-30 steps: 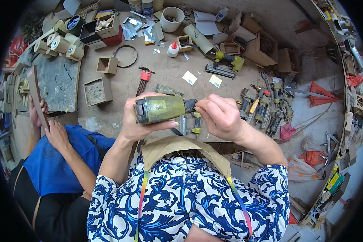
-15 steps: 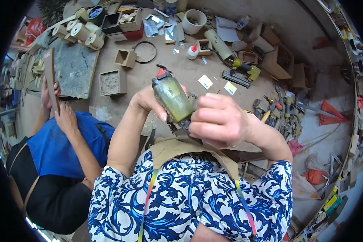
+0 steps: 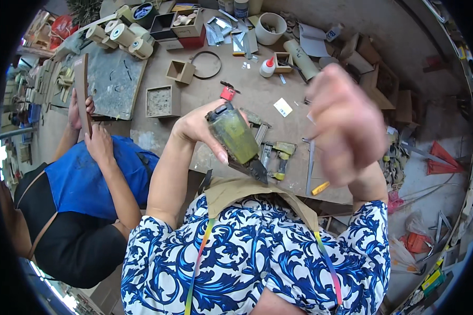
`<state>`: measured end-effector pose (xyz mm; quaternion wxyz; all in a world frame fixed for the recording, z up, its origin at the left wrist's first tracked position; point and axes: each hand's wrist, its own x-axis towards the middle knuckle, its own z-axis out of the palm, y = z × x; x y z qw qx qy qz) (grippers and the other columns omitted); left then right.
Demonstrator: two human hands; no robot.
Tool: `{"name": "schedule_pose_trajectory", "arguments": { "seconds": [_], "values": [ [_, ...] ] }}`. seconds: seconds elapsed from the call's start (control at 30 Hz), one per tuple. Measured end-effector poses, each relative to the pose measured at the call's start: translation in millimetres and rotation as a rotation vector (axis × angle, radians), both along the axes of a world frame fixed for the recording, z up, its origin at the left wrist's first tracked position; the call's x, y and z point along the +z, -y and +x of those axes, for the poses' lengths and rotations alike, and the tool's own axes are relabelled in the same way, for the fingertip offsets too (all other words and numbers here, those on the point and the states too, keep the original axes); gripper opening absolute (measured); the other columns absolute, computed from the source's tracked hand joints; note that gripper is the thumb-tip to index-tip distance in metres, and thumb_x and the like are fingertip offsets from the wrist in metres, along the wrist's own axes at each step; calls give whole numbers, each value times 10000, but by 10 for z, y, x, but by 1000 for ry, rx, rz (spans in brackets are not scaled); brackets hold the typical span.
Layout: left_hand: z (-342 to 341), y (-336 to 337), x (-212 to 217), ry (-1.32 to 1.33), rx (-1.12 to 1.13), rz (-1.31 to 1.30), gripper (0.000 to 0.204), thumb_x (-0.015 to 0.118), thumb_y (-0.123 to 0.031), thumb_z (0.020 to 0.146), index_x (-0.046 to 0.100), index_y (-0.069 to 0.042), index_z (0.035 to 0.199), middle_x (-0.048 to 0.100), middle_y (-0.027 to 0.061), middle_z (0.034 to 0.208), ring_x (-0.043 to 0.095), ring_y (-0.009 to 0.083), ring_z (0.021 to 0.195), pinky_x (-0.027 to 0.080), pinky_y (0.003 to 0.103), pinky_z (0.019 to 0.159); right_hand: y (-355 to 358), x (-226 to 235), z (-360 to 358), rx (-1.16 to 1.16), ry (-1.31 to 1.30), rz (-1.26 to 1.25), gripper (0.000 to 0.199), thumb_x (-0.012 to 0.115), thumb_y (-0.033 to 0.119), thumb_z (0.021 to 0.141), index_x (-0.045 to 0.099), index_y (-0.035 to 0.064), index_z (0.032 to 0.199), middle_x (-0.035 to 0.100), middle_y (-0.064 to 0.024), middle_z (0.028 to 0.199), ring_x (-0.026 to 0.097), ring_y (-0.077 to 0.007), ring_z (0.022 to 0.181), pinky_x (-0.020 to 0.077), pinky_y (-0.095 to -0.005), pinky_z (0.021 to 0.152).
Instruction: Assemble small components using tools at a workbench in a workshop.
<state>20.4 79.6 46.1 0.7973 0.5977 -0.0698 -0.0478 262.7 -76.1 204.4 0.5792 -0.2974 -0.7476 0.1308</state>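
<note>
My left hand is closed around a worn green nail gun with black ends, held above the bench in front of my chest. Its black nose tilts down toward my apron. Past my fingers shows a red and black piece; whether it joins the nail gun I cannot tell. My right hand is raised to the right, well apart from the nail gun and smeared by motion, so its fingers cannot be made out. Between my hands, a green nail gun lies on the bench beside a yellow-handled tool.
At my left another person holds a brown wooden strip. Across the bench stand a box of dark grains, a small wooden box, a black ring, a red-tipped glue bottle and a white bucket.
My right hand has left the nail gun and swung up and to the right. The left keeps hold of the nail gun. The view has shifted slightly, baring tools on the bench behind it.
</note>
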Motion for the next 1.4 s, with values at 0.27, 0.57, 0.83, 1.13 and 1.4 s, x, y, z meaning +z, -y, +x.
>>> {"name": "schedule_pose_trajectory", "arguments": {
  "seconds": [0.27, 0.57, 0.83, 1.13, 1.4],
  "values": [
    [-206, 398, 149, -210, 834, -306, 818, 1034, -92, 521, 655, 11, 1239, 737, 99, 1142, 724, 225, 1054, 580, 384, 954, 713, -687, -270, -459, 21, -518, 383, 917, 160, 786, 781, -19, 1096, 644, -29, 822, 437, -94, 604, 336, -278, 532],
    [-148, 628, 129, -172, 784, -244, 748, 1013, -80, 569, 661, -4, 1225, 728, 83, 1141, 716, 202, 1063, 584, 376, 960, 781, -815, -418, -537, -128, -552, 349, 883, 51, 811, 781, -26, 1135, 750, -115, 995, 588, -144, 654, 448, -273, 557],
    [-82, 713, 304, -318, 738, -145, 668, 1014, -84, 574, 696, -13, 1156, 738, 74, 1086, 719, 178, 1023, 592, 347, 921, 807, -910, -247, -442, 56, -440, 343, 878, 96, 830, 775, -32, 1131, 742, -144, 996, 727, -227, 780, 570, -316, 653],
    [-63, 856, 228, -49, 722, -4, 809, 1041, -172, 596, 635, 14, 1270, 686, 144, 1235, 683, 219, 1102, 561, 386, 977, 895, -891, -268, -359, -273, -720, 401, 851, 157, 888, 746, -22, 1231, 751, -132, 1002, 707, -166, 816, 539, -273, 687],
    [-64, 877, 569, 34, 377, -65, 1144, 1034, -448, 599, 492, 40, 1481, 561, 185, 1438, 548, 257, 1348, 408, 404, 1167, 940, -1006, -71, -176, -461, -804, 373, 809, 186, 938, 730, -52, 1214, 752, -121, 1071, 701, -170, 917, 541, -279, 796]
  ]
}}
